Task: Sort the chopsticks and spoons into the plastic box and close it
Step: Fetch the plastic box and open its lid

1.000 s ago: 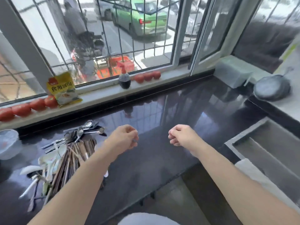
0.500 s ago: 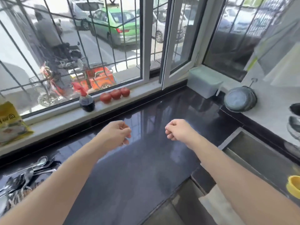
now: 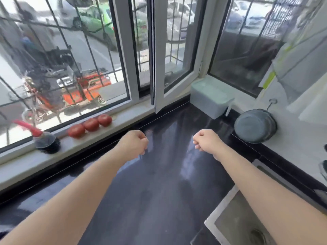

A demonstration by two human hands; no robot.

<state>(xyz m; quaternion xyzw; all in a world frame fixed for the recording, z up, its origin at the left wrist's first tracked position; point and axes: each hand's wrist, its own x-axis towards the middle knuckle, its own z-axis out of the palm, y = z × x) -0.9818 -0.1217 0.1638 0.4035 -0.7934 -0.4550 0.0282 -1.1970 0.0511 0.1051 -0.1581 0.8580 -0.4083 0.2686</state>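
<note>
I see the plastic box (image 3: 210,98), pale, translucent and lidded, sitting in the far corner of the dark glossy table (image 3: 159,183) under the window. My left hand (image 3: 134,143) and right hand (image 3: 206,141) hover over the table as empty curled fists. Three tomatoes (image 3: 91,124) line the windowsill; a grey pan (image 3: 255,126) lies just beside the box.

Over the dark glossy surface (image 3: 159,200) both hands hover with curled fingers and hold nothing, the left hand (image 3: 135,144) near three tomatoes (image 3: 91,124) on the sill, the right hand (image 3: 206,141) well short of the pale plastic box (image 3: 210,99) (lid down) in the far corner.
</note>
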